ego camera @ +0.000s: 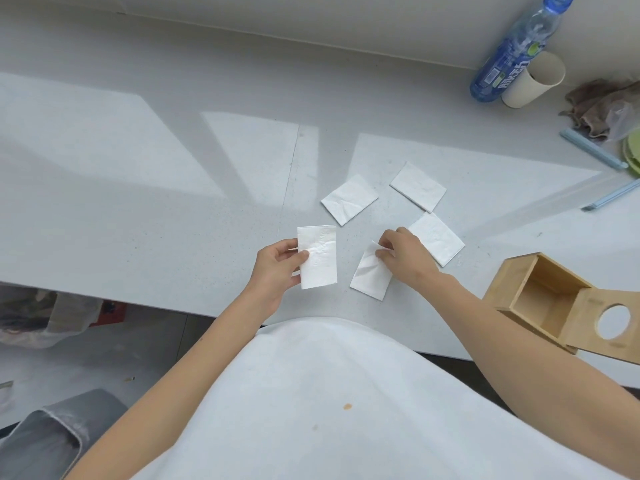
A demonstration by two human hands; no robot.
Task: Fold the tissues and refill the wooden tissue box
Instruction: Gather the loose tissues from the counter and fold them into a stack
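My left hand [277, 268] grips a folded white tissue [318, 258] by its left edge, just above the counter. My right hand [405, 256] pinches the top corner of a second folded tissue [370, 275] that lies on the counter. Three more folded tissues lie flat beyond: one [349, 199] in the middle, one [418, 186] farther right, and one [439, 242] partly hidden behind my right hand. The wooden tissue box [540, 296] stands open and empty at the right near the counter's front edge, with its lid [613, 327], which has a round hole, lying beside it.
A blue plastic bottle [512, 53] and a paper cup [533, 81] stand at the back right. A crumpled brown cloth [602, 105], a green thing [632, 154] and pale blue sticks [594, 152] lie at the right edge. A plastic bag [45, 317] sits on the floor at the left.
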